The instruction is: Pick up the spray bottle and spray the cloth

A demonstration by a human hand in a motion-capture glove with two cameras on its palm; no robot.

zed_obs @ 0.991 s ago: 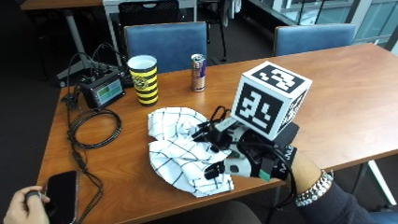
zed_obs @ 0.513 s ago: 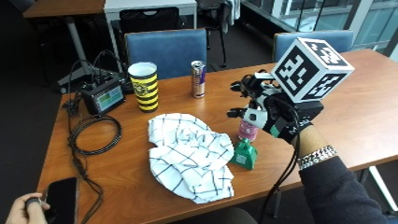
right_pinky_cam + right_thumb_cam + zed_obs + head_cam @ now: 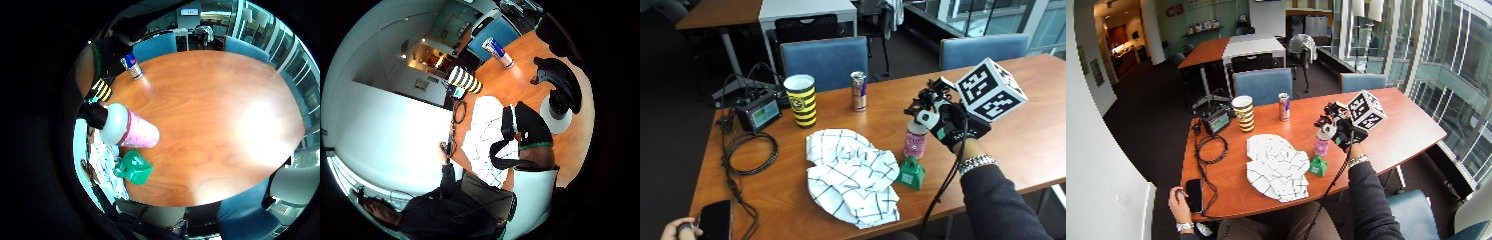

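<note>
Holding: your gloved right hand (image 3: 947, 125) sits at the top of the pink spray bottle (image 3: 914, 142), fingers curled around its white neck and head; from the outside view I judge you have hold of it, though the exact finger on the trigger is hidden.
Bottle position: it stands upright or hangs just above the wooden table (image 3: 1013, 85), near the right side of the cloth; I cannot tell whether its base touches the wood.
Palm views: the little-finger camera shows the bottle's pink body and white shoulder close under your palm, which fits a grip at the top.
Cloth: the white checked cloth (image 3: 852, 172) lies crumpled and spread on the table, just beside the bottle, with a small green cone-shaped piece (image 3: 910, 173) at its edge.
Done so far: you have reached the bottle and closed on it, as I read it.
Left to do: lift it free if it is not yet up, turn the nozzle toward the cloth, and squeeze; no mist or wet patch shows on the cloth.
Bystanders on the table: a yellow-and-black striped cup (image 3: 801, 100) and a slim drink can (image 3: 858, 91) stand well apart from your work.
</note>
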